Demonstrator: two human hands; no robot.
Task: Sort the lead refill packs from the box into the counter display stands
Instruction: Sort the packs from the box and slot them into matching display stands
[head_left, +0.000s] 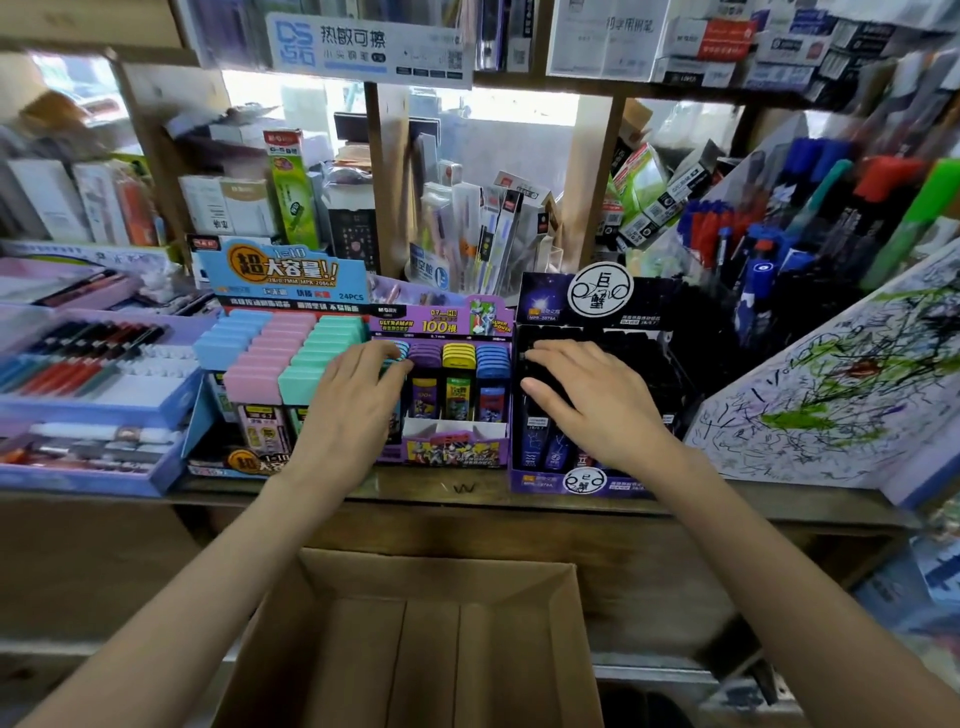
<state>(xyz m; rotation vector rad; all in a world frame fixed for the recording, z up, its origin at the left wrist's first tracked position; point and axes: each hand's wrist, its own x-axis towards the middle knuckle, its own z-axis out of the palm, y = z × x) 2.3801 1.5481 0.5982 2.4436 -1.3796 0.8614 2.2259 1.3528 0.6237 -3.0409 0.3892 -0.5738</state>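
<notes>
display stands: 3, blue stand (280, 283) 11 o'clock, purple stand (441, 319) 12, black stand (597, 301) 1 | pack columns: blue stand 3, purple stand 4 | cardboard box (332, 577): 1, 6 o'clock | hands: 2, left hand (353, 400), right hand (597, 400) | pen trays (78, 395): 2, 9 o'clock

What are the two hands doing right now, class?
Left hand: open, fingertips touching light-blue packs in the purple stand.
Right hand: open, fingers spread on the black stand.
</notes>
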